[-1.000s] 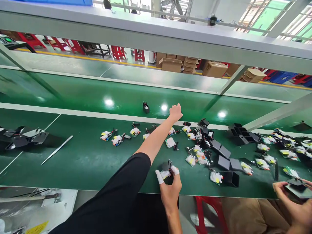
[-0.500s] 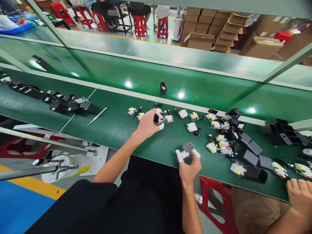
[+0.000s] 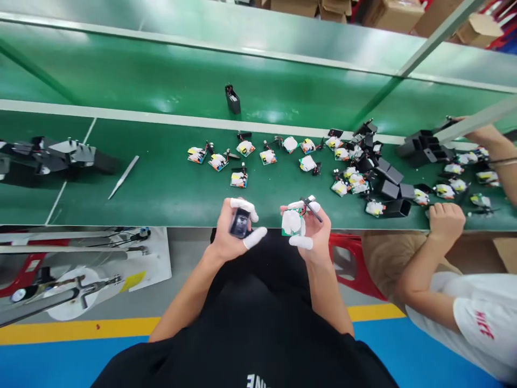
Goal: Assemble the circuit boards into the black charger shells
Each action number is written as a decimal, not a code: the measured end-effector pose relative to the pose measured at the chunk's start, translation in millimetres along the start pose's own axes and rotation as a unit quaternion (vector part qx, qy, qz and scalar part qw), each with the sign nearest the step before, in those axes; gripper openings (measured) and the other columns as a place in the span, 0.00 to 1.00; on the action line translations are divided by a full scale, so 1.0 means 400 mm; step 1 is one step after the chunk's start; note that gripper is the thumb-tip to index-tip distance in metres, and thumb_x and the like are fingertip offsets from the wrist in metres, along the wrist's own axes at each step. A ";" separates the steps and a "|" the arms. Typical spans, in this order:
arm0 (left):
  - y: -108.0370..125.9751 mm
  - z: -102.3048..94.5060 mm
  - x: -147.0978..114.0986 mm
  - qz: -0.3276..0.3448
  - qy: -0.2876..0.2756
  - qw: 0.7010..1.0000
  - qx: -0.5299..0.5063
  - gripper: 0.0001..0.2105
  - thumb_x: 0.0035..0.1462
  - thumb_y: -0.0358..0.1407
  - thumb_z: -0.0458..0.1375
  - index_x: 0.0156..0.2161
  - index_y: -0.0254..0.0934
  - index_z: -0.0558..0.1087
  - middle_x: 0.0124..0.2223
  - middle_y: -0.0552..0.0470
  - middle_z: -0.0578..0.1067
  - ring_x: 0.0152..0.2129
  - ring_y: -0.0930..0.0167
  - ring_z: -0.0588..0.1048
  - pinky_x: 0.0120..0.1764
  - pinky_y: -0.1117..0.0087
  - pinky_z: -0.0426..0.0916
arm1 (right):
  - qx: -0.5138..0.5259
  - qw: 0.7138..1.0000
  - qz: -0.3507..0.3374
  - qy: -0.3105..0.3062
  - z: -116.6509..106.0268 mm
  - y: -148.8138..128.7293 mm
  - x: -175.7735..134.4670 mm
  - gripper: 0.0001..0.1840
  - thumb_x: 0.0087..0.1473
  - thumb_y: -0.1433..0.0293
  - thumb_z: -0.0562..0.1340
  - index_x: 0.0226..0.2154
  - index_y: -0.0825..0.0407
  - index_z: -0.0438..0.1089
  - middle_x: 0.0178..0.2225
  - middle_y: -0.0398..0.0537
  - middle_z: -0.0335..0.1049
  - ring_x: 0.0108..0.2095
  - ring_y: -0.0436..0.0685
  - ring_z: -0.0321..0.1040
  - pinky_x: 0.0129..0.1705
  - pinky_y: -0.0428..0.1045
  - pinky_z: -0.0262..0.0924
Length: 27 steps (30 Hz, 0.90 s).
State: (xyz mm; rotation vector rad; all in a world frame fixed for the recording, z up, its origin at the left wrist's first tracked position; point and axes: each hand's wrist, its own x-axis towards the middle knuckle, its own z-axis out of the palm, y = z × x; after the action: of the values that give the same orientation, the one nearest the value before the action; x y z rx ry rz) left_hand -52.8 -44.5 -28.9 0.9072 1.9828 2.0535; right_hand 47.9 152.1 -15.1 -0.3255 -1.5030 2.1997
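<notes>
Board: here's the square green circuit board coated in white (image 3: 291,222), pinched by white-capped fingers in your right hand (image 3: 318,233), a thin black plastic strip (image 3: 314,209) beside it.
Case: left of the board, your left hand (image 3: 224,235) curls around a black box-shaped plastic case (image 3: 239,224); the two stand apart.
Table: beyond the board, white-topped circuit boards (image 3: 268,157) dot the smooth green tabletop (image 3: 169,188).
Tool: well left of the board lies a slim pale pointed tool (image 3: 123,178).
Neighbour: well right of the board, a co-worker's closed hand (image 3: 446,222).

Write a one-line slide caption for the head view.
Left hand holding a black case, right hand a circuit board, at a green bench.
</notes>
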 end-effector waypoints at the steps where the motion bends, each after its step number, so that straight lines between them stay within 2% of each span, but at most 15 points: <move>1: 0.016 0.005 -0.019 -0.003 -0.047 0.998 -0.035 0.27 0.61 0.37 0.71 0.57 0.51 0.61 0.45 0.53 0.72 0.34 0.69 0.75 0.37 0.65 0.77 | 0.001 1.000 -0.001 -0.013 0.010 -0.010 -0.012 0.39 0.30 0.55 0.90 0.44 0.42 0.79 0.44 0.46 0.83 0.41 0.65 0.85 0.49 0.66 0.85; 4: 0.048 0.009 -0.047 0.016 -0.149 0.985 -0.090 0.29 0.62 0.35 0.69 0.61 0.51 0.57 0.51 0.48 0.69 0.46 0.65 0.76 0.50 0.55 0.81 | -0.013 0.999 -0.017 -0.031 0.032 -0.040 -0.043 0.41 0.28 0.47 0.89 0.44 0.42 0.80 0.42 0.47 0.83 0.43 0.67 0.85 0.46 0.65 0.85; 7: 0.055 0.004 -0.048 0.031 -0.186 0.976 -0.112 0.27 0.63 0.35 0.69 0.57 0.51 0.57 0.54 0.48 0.65 0.52 0.63 0.75 0.55 0.52 0.81 | -0.038 0.999 -0.030 -0.025 0.044 -0.063 -0.072 0.40 0.30 0.44 0.88 0.43 0.42 0.80 0.42 0.48 0.81 0.45 0.69 0.84 0.47 0.65 0.84; 10: 0.043 0.002 -0.047 0.020 -0.186 0.972 -0.139 0.29 0.63 0.42 0.74 0.55 0.52 0.57 0.52 0.50 0.67 0.48 0.65 0.77 0.51 0.56 0.82 | -0.033 0.999 -0.018 -0.008 0.052 -0.067 -0.099 0.44 0.29 0.41 0.87 0.46 0.42 0.80 0.43 0.49 0.79 0.43 0.69 0.82 0.48 0.68 0.84; 13: 0.030 0.001 -0.052 0.006 -0.180 0.972 -0.150 0.37 0.54 0.49 0.80 0.54 0.53 0.56 0.49 0.54 0.66 0.41 0.69 0.76 0.43 0.62 0.81 | -0.028 1.000 -0.010 -0.004 0.055 -0.058 -0.119 0.45 0.30 0.41 0.87 0.48 0.41 0.79 0.44 0.49 0.77 0.42 0.69 0.82 0.48 0.69 0.84; 15: 0.028 0.000 -0.054 -0.002 -0.178 0.976 -0.126 0.41 0.50 0.45 0.82 0.52 0.53 0.53 0.49 0.54 0.65 0.41 0.69 0.76 0.42 0.64 0.81 | -0.040 0.999 -0.018 -0.010 0.055 -0.052 -0.127 0.44 0.30 0.41 0.87 0.47 0.42 0.79 0.43 0.49 0.77 0.41 0.68 0.82 0.46 0.67 0.84; 18: 0.033 -0.004 -0.052 -0.018 -0.194 0.975 -0.109 0.37 0.53 0.36 0.79 0.52 0.52 0.54 0.50 0.53 0.67 0.45 0.68 0.77 0.45 0.62 0.82 | -0.059 0.997 -0.039 -0.017 0.051 -0.048 -0.134 0.42 0.32 0.40 0.86 0.45 0.42 0.79 0.41 0.48 0.75 0.40 0.67 0.81 0.47 0.67 0.84; 21: 0.031 -0.004 -0.046 -0.012 -0.193 0.973 -0.127 0.33 0.56 0.37 0.79 0.57 0.52 0.63 0.55 0.50 0.68 0.50 0.65 0.79 0.52 0.56 0.84 | -0.081 0.994 -0.073 -0.025 0.044 -0.051 -0.132 0.39 0.38 0.39 0.84 0.46 0.41 0.80 0.39 0.48 0.75 0.39 0.66 0.80 0.46 0.66 0.83; 24: 0.017 0.006 -0.041 0.030 -0.158 0.978 -0.133 0.38 0.51 0.40 0.82 0.63 0.52 0.70 0.57 0.48 0.71 0.53 0.60 0.82 0.55 0.51 0.86 | -0.104 0.984 -0.143 -0.032 0.036 -0.057 -0.119 0.41 0.38 0.38 0.83 0.48 0.42 0.80 0.37 0.48 0.76 0.36 0.64 0.77 0.39 0.64 0.80; 27: 0.001 0.023 -0.043 0.077 -0.123 0.978 -0.147 0.44 0.45 0.38 0.85 0.66 0.51 0.73 0.55 0.47 0.72 0.53 0.57 0.83 0.56 0.49 0.87 | -0.107 0.972 -0.206 -0.040 0.029 -0.062 -0.102 0.44 0.35 0.39 0.85 0.49 0.43 0.80 0.34 0.47 0.75 0.31 0.62 0.73 0.29 0.60 0.75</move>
State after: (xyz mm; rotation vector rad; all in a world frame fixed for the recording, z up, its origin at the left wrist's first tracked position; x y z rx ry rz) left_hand -34.0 -45.3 -34.4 1.2094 1.4792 2.1168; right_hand 84.2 130.1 9.9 0.0135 -1.6814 1.7497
